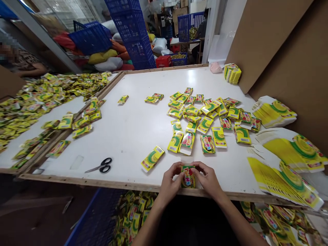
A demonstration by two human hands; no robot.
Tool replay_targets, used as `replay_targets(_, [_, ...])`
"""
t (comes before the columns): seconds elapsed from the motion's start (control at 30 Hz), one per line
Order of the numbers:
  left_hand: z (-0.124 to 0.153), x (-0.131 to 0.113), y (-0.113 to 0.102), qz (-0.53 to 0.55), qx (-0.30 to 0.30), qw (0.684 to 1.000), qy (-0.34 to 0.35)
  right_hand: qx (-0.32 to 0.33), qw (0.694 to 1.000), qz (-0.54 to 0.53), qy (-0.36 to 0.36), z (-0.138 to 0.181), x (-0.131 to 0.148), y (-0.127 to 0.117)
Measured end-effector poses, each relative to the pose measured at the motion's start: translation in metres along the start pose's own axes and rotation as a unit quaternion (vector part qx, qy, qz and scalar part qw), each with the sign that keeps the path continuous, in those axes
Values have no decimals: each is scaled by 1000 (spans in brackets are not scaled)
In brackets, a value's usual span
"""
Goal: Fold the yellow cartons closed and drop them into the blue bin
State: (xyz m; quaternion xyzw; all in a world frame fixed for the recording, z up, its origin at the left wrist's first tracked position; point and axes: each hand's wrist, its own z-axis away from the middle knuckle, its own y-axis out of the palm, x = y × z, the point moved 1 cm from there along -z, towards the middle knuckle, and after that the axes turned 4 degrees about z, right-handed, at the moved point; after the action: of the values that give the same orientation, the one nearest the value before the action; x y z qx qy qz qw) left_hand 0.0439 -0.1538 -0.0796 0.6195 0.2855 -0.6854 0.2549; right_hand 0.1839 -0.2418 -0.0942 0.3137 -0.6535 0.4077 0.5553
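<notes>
Between my two hands, at the table's front edge, is a small yellow-green printed carton [188, 177] with a pale flap raised at its far end. My left hand [172, 179] grips its left side with thumb and fingers. On the right side, my right hand [207, 177] pinches the same carton near the flap. Just beyond lies a carton with an open white end [188, 142], and left of my hands a single yellow carton [153, 158] rests at a slant. Many similar cartons [191, 110] are scattered farther back.
Fanned stacks of flat yellow cartons [284, 181] lie at the right, beside a brown cardboard panel [289, 51]. Black-handled scissors [104, 165] lie at left. Heaped packs [51, 92] cover the neighbouring table, where a person [28, 63] sits. Blue crates [133, 30] stand behind.
</notes>
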Motion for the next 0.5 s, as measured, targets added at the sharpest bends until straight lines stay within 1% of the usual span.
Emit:
replay_targets(0.07, [-5, 0, 0, 19, -11, 1000, 11, -11, 999, 22, -26, -3, 1, -2])
replay_targets(0.13, [-10, 0, 2, 69, -31, 997, 22, -52, 997, 27, -43, -6, 1, -1])
replay_targets(0.2, [-14, 0, 3, 114, -36, 992, 28, -85, 995, 16, -45, -6, -1, 0])
replay_targets(0.27, [-14, 0, 3, 110, -27, 993, 34, -80, 995, 13, -59, -5, -1, 1])
replay_targets(0.37, [-13, -3, 2, 55, -23, 997, 44, -45, 994, 32, -95, -3, 2, -1])
replay_targets(0.5, [-11, -5, 4, 44, -55, 997, 32, -62, 993, 49, -89, -2, 6, -2])
